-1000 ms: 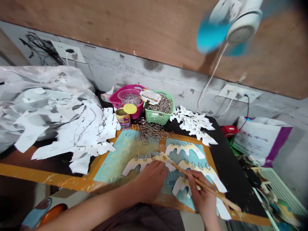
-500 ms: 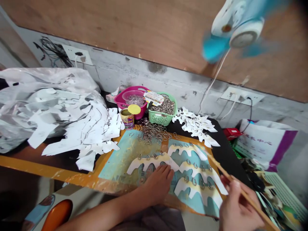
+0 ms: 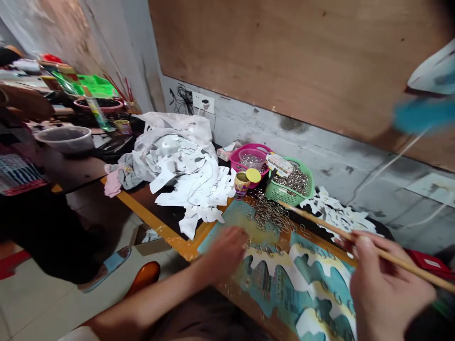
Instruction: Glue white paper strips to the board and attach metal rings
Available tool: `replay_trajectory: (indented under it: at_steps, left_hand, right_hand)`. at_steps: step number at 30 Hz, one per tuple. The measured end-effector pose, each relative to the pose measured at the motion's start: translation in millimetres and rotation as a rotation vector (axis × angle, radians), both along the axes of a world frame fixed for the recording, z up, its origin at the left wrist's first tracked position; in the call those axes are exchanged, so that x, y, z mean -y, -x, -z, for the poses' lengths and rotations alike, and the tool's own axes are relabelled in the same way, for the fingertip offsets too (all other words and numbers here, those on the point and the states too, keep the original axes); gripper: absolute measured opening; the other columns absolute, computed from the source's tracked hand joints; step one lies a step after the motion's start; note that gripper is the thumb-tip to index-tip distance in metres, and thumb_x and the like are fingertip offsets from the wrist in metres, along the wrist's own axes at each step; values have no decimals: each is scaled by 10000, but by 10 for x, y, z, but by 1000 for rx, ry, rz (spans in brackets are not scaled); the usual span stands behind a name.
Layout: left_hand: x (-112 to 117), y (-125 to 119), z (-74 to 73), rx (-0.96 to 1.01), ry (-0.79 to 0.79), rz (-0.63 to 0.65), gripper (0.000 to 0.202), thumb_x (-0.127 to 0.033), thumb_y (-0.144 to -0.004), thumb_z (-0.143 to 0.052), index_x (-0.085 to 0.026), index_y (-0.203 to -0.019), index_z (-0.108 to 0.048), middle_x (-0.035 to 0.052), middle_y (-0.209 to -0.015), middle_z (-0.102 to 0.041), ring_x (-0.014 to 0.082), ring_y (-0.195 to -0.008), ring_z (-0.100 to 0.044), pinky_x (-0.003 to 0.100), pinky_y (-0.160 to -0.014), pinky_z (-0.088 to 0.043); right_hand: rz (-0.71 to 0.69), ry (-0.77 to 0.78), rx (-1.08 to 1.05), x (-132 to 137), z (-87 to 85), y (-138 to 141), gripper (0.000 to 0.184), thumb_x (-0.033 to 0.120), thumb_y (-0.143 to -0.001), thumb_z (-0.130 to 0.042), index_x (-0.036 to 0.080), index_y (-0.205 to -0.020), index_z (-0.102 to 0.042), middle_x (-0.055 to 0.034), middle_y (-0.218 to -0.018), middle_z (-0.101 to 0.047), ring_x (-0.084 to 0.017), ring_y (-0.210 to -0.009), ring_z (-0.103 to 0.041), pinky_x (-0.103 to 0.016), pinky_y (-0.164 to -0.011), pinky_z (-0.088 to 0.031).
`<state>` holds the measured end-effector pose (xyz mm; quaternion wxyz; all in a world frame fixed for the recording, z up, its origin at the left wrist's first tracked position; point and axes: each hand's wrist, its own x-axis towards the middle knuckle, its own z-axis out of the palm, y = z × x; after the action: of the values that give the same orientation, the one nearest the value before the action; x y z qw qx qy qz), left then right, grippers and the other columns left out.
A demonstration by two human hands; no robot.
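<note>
My right hand [image 3: 387,289] is shut on a long wooden stick [image 3: 341,232] and is at the lower right, above the board's far corner. My left hand [image 3: 227,251] is blurred, low over the orange-edged painted board [image 3: 185,241], next to a heap of metal split rings [image 3: 268,213]. Whether it holds a ring is hidden by the blur. White and yellow paper cutouts [image 3: 305,279] lie on the board with several rings set along them. Behind the heap stand a green basket of rings [image 3: 284,194] and a pink bowl [image 3: 250,158].
A pile of white paper scraps [image 3: 188,180] on plastic lies left of the board, and more cutouts [image 3: 336,213] lie to the right. A blurred blue fan [image 3: 423,113] is at the upper right. At the left, a person in dark clothes [image 3: 46,232] sits near a grey bowl [image 3: 64,139].
The view has swung left, showing more of the room. My right hand has carried the stick away from the cutouts to the right, and my left hand has left the paper, moving toward the rings.
</note>
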<state>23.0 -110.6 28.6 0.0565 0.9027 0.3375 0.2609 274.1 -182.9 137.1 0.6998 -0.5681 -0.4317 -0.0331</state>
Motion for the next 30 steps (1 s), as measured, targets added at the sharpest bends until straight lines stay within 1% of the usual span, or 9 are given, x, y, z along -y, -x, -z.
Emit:
replay_trajectory:
  at_steps: [3,5,8,13,18,21,24,26,30]
  left_hand:
    - [-475,636,-18,24,-6,-202,299,-167,-918,-467,-105,-1179,-600,194,-1187,-606,305,-1106,-575,454,-929,-488]
    - [-731,987,-30,-57,26,-249,353,-189,-919,-500,-154,-1260,-583,169,-1219,-607,305,-1111,-584,462,-947,-471]
    - [-991,1327,-55,-139,86,-251,267,-245,-965,-465,-187,-1143,-655,103,-1005,-673,248,-917,-648,365,-824,-498]
    - [-1202,1469,-124,-81,85,-337,392,-324,-1027,-310,-103,-1080,-630,169,-1032,-649,270,-893,-642,369,-772,-497]
    - [-1174,1417,-118,-153,175,-54,364,-396,-978,-503,-189,-1268,-577,94,-1056,-674,228,-944,-652,293,-800,-492]
    - [-1131,1440,-120,-147,204,8,345,-355,-990,-461,-175,-1247,-605,124,-1071,-663,251,-982,-636,328,-833,-486]
    - [-1136,1541,-207,-67,222,5,334,-375,-1000,-431,-178,-1117,-673,108,-988,-692,240,-941,-640,341,-858,-485]
    - [-1158,1634,-320,68,239,-55,338,-423,-984,-463,-187,-1044,-697,91,-976,-711,228,-917,-648,320,-828,-498]
    - [-1196,1787,-644,457,149,-275,308,-461,-895,-613,-175,-938,-720,58,-989,-718,216,-937,-645,304,-806,-511]
  right_hand:
    - [-163,30,84,-423,-134,231,200,379,-860,-711,180,-876,-714,-43,-803,-687,-177,-651,-686,-285,-593,-557]
    - [-229,69,198,-673,-151,343,214,388,-898,-658,180,-903,-710,-47,-822,-695,-176,-673,-691,-274,-586,-547]
    - [-252,104,387,-975,-133,500,242,398,-936,-592,183,-901,-697,-48,-817,-695,-170,-686,-667,-266,-590,-524]
    - [-296,127,600,-1358,-131,744,259,373,-973,-507,195,-872,-665,-28,-761,-683,-144,-607,-611,-252,-613,-491]
    - [-353,307,692,-1787,-81,873,278,396,-927,-523,198,-791,-663,-26,-607,-658,-171,-522,-586,-267,-565,-419]
    - [-402,365,652,-1955,-21,856,268,409,-890,-573,205,-744,-667,-8,-527,-619,-169,-477,-563,-265,-536,-417]
    - [-374,340,555,-1948,11,754,317,436,-932,-520,187,-823,-683,-26,-607,-671,-168,-523,-613,-262,-545,-476]
    - [-363,281,355,-1869,22,657,355,468,-943,-507,165,-870,-677,-49,-667,-700,-178,-575,-659,-276,-569,-536]
    - [-427,151,-164,-1648,69,443,314,466,-809,-706,156,-791,-661,-37,-643,-693,-175,-541,-668,-291,-539,-590]
